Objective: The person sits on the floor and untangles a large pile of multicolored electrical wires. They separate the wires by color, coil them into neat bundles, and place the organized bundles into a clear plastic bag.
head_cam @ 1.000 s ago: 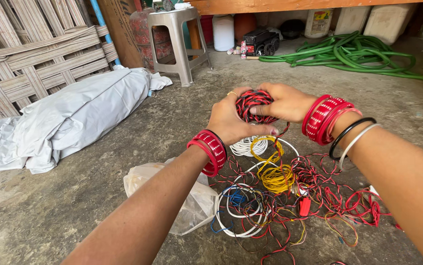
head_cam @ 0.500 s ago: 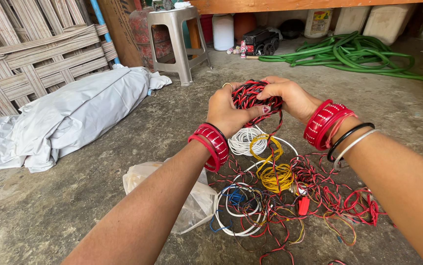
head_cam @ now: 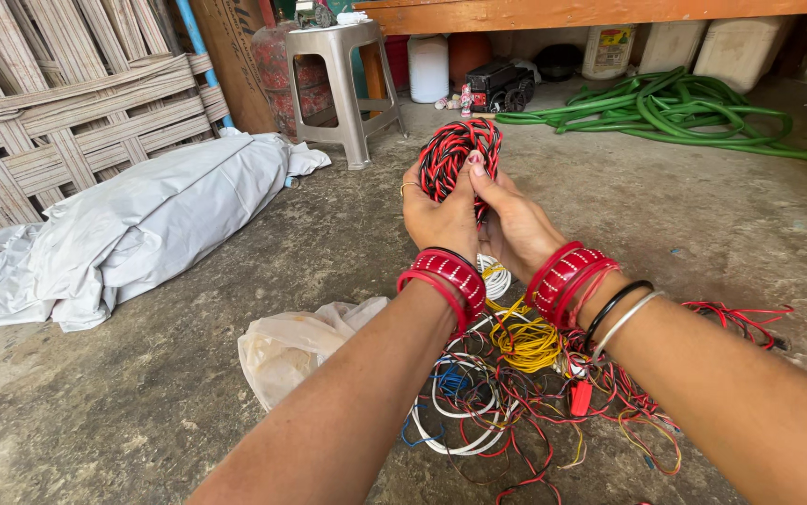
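Both hands hold up a coil of twisted red and black wire (head_cam: 459,154) in front of me. My left hand (head_cam: 436,217) grips its left side, and my right hand (head_cam: 516,223) grips its lower right, thumb pressed on the coil. Both wrists wear red bangles; the right also has a black and a silver one. Below the hands, a tangled heap of wires (head_cam: 516,393) lies on the concrete floor: red, white, blue and a yellow coil (head_cam: 527,341).
A crumpled plastic bag (head_cam: 296,341) lies left of the heap. A long white sack (head_cam: 141,224) lies by a woven bamboo panel (head_cam: 48,112). Behind stand a grey plastic stool (head_cam: 338,84), a green hose (head_cam: 684,108), jugs and containers under a wooden bench.
Both hands have lifted the red and black coil higher and further from me, and turned it more upright. The wire heap on the floor has not moved.
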